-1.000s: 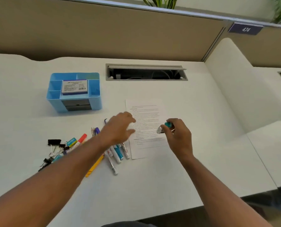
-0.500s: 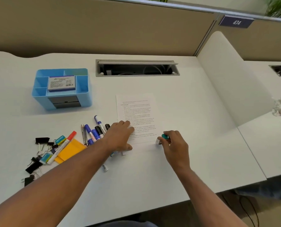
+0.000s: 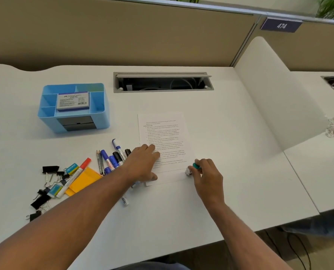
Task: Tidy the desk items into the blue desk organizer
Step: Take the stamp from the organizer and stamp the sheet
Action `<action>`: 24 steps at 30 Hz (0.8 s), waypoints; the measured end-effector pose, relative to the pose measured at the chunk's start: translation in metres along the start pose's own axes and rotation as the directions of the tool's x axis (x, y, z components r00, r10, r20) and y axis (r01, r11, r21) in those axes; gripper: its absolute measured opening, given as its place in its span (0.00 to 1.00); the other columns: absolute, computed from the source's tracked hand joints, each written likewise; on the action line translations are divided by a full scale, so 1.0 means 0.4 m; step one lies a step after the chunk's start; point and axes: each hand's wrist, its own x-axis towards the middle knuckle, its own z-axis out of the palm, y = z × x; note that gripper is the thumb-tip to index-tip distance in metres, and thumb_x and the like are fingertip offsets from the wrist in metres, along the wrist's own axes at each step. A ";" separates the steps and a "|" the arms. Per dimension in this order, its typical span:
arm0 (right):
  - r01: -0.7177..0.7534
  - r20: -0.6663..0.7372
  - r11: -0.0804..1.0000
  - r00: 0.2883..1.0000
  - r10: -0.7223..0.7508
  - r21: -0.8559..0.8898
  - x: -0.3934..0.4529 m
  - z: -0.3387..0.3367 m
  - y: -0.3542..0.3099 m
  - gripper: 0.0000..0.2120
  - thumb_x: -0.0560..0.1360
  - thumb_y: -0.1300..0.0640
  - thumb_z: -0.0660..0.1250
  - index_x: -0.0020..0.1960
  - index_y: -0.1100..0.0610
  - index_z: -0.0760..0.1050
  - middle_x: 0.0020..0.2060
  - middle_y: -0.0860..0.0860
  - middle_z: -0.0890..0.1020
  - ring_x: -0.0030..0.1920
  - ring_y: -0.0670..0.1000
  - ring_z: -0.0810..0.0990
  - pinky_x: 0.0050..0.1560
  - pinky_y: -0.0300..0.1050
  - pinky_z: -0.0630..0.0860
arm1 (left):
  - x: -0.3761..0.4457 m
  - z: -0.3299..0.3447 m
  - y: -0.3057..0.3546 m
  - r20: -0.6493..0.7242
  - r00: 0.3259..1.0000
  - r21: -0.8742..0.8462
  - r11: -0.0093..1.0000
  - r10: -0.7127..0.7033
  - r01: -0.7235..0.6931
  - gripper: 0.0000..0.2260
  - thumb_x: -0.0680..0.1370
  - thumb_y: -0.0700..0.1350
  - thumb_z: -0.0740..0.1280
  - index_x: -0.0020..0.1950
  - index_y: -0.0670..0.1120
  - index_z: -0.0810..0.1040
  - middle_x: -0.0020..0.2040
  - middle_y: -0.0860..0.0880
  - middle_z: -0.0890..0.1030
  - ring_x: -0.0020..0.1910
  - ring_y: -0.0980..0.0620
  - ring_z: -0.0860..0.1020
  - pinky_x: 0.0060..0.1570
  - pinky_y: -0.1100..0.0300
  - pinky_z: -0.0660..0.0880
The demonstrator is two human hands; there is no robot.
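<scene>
The blue desk organizer [image 3: 101, 115] stands at the back left with a white labelled box [image 3: 73, 101] lying across its top. A printed sheet of paper [image 3: 163, 131] lies in the middle of the desk. My left hand [image 3: 142, 164] rests flat on the sheet's lower left, fingers spread. My right hand [image 3: 208, 175] pinches a small teal and white object [image 3: 193, 168] at the sheet's lower right corner. Several markers and pencils [image 3: 111, 158] lie left of the paper, partly under my left arm.
Black binder clips [image 3: 50, 169], small erasers [image 3: 72, 168], a red-capped marker [image 3: 80, 170] and orange sticky notes [image 3: 84, 181] are scattered at the left. An open cable tray [image 3: 162, 82] is set into the desk behind the paper. A white divider [image 3: 275, 98] rises at the right.
My left hand has come down flat onto the paper. My right hand with the teal object has shifted toward the sheet's lower right corner. The camera has tilted slightly.
</scene>
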 end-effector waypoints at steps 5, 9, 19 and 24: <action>-0.072 0.056 0.997 0.996 0.072 -0.009 0.013 -0.006 -0.016 0.07 0.74 0.58 0.74 0.47 0.55 0.75 0.43 0.45 0.78 0.39 0.49 0.78 0.38 0.42 0.76 | -0.001 -0.002 0.002 -0.003 1.000 0.018 1.000 0.008 -0.008 0.34 0.68 0.65 0.71 0.69 0.51 0.68 0.66 0.49 0.69 0.62 0.47 0.68 0.60 0.52 0.70; -0.153 0.172 0.988 0.973 0.155 -0.028 0.051 -0.030 -0.029 0.05 0.76 0.54 0.71 0.48 0.53 0.75 0.42 0.44 0.77 0.41 0.47 0.77 0.39 0.34 0.70 | -0.003 -0.002 0.003 0.003 1.000 0.022 1.000 0.013 -0.013 0.34 0.68 0.64 0.70 0.69 0.51 0.68 0.66 0.49 0.69 0.62 0.47 0.68 0.61 0.51 0.70; -0.230 0.044 0.972 0.973 0.228 0.045 0.153 -0.047 -0.080 0.07 0.76 0.56 0.70 0.54 0.52 0.76 0.46 0.46 0.79 0.44 0.47 0.78 0.43 0.37 0.69 | 0.003 -0.043 -0.039 -0.100 0.995 -0.046 0.999 -0.004 -0.001 0.28 0.77 0.60 0.67 0.73 0.49 0.68 0.73 0.47 0.66 0.70 0.47 0.64 0.68 0.51 0.64; -0.229 0.062 0.967 0.973 0.223 0.113 0.187 0.025 -0.154 0.11 0.76 0.56 0.70 0.58 0.54 0.77 0.50 0.48 0.79 0.47 0.49 0.78 0.46 0.37 0.69 | -0.019 -0.098 -0.127 -0.246 0.963 -0.158 0.985 -0.112 0.074 0.22 0.79 0.54 0.65 0.72 0.50 0.71 0.72 0.49 0.69 0.69 0.49 0.66 0.67 0.52 0.66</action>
